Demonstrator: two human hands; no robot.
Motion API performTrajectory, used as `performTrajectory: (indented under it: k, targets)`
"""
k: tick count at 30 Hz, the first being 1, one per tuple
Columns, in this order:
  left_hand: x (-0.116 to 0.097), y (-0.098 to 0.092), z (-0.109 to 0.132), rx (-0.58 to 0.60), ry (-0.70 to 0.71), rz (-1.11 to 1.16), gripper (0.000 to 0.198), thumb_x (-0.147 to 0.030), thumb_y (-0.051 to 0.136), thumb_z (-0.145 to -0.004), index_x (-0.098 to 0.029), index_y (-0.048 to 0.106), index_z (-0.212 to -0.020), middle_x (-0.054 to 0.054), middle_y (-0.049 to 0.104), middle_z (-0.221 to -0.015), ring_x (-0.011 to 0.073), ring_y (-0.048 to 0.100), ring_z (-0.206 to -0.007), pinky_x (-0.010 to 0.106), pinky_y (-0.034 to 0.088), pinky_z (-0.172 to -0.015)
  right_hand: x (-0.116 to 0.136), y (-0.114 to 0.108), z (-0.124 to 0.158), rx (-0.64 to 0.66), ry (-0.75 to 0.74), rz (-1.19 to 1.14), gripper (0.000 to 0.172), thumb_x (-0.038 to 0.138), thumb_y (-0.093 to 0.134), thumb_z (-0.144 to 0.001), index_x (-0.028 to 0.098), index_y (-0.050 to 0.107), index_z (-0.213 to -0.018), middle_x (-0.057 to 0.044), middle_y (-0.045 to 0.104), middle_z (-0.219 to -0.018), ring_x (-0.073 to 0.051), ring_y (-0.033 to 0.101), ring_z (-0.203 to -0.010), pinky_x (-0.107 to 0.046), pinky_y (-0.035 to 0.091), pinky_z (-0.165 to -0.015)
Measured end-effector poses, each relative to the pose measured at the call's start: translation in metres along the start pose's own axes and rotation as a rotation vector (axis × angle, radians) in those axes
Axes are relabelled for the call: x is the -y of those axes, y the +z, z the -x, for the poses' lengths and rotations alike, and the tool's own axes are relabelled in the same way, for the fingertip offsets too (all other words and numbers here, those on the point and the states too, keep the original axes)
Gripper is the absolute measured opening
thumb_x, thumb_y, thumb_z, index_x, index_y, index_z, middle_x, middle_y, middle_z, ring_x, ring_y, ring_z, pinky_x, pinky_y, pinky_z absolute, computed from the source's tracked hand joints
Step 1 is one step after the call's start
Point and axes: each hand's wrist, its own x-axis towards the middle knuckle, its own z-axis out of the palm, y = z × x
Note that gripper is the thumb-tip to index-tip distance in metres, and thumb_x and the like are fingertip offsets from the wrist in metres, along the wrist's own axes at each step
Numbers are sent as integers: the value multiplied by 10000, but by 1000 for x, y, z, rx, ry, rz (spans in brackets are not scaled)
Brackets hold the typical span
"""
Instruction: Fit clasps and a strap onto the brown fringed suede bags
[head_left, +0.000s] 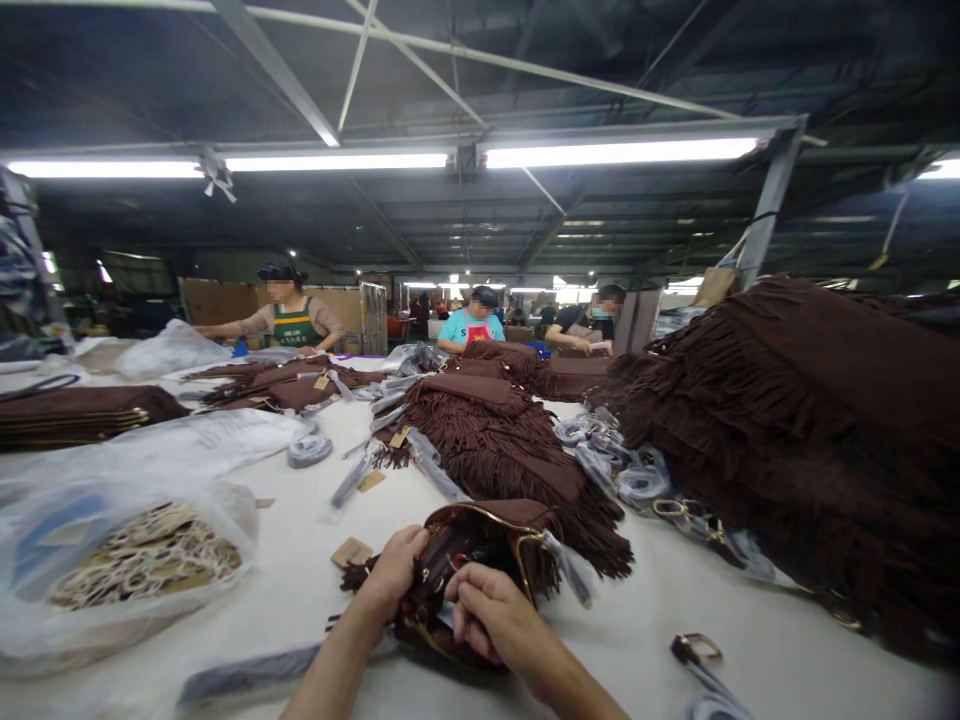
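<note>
Both hands grip the open brown fringed handbag lying on the white counter close before the person, the left hand closed on its rim, the right hand curled into its mouth.

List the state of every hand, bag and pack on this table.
Left hand: gripping the open bag's rim.
Right hand: fingers curled at the bag's mouth.
Open bag: mouth open, lying on the table.
Fringed bags: piled, closed.
Large pile: heaped at right.
Plastic pack: lying flat, filled.
Buckle strap: loose on the table.
</note>
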Motion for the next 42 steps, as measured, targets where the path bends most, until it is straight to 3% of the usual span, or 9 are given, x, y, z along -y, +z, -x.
performTrajectory:
  k: [5, 11, 17, 22, 28, 31, 35, 38, 42]
  targets:
    - [0, 0, 1, 3, -28, 63, 401, -569, 608, -665, -180, 553, -748, -24, 574, -640, 172, 524, -634, 279, 412, -583, -12, -2, 2, -81, -27, 86, 340, 536, 361, -772, 212, 461, -797, 10, 593, -594, -73, 362, -329, -196, 235, -349]
    - [-3, 1, 3, -7, -34, 97, 383, -553, 640, -654, -184, 550, -709, -56, 524, -582, 145, 482, -578, 260, 384, -558, -14, 1, 8, -102, -112, 233, 168, 292, 402, -850, 212, 505, -744, 19, 593, -544, -98, 411, -350, -191, 309, -375]
    - [-3, 1, 4, -20, -31, 108, 409, -577, 654, -630, -187, 554, -703, -48, 543, -595, 154, 507, -594, 265, 399, -572, -8, 1, 9, -113, -161, 334, 208, 140, 421, -873, 217, 504, -698, 30, 594, -543, -106, 474, -415, -179, 362, -446]
    - [-4, 0, 3, -12, -38, 85, 408, -577, 630, -642, -184, 553, -720, -47, 545, -594, 150, 501, -573, 266, 397, -556, -10, -1, 11, -124, -122, 325, 228, 142, 357, -902, 220, 490, -733, 23, 604, -547, -104, 430, -337, -176, 314, -350]
    - [-2, 2, 3, -29, 15, -9, 377, -571, 583, -690, -196, 540, -697, -32, 561, -624, 178, 530, -638, 291, 427, -610, -3, 8, 6, -101, -145, 307, 196, 144, 374, -902, 223, 510, -785, 33, 611, -613, -97, 442, -356, -174, 307, -353]
    - [-2, 2, 4, -50, 55, -78, 366, -569, 552, -714, -205, 535, -684, -18, 579, -650, 204, 551, -698, 311, 443, -658, -5, 13, 4, -165, -203, 331, 129, 154, 398, -909, 229, 499, -878, 37, 607, -633, -128, 516, -432, -207, 382, -445]
    - [-3, 4, 4, -84, 105, -172, 307, -519, 496, -732, -222, 509, -652, -20, 550, -653, 210, 529, -717, 317, 429, -688, -11, 16, 4, -315, -329, 413, 59, 212, 449, -926, 230, 497, -955, 10, 634, -716, -196, 634, -718, -269, 437, -684]
    - [-4, 7, 4, -104, 127, -235, 270, -490, 448, -719, -240, 465, -619, -30, 496, -627, 207, 498, -691, 321, 406, -692, -16, 21, 1, -361, -344, 405, 58, 249, 428, -952, 234, 483, -965, 20, 621, -692, -198, 627, -671, -267, 406, -626]
    - [-6, 10, 6, -105, 139, -292, 274, -497, 404, -714, -246, 459, -617, -20, 497, -632, 215, 499, -695, 327, 398, -693, -23, 27, -4, -452, -409, 482, 153, 125, 437, -872, 233, 481, -972, -2, 636, -751, -213, 644, -726, -274, 402, -646]
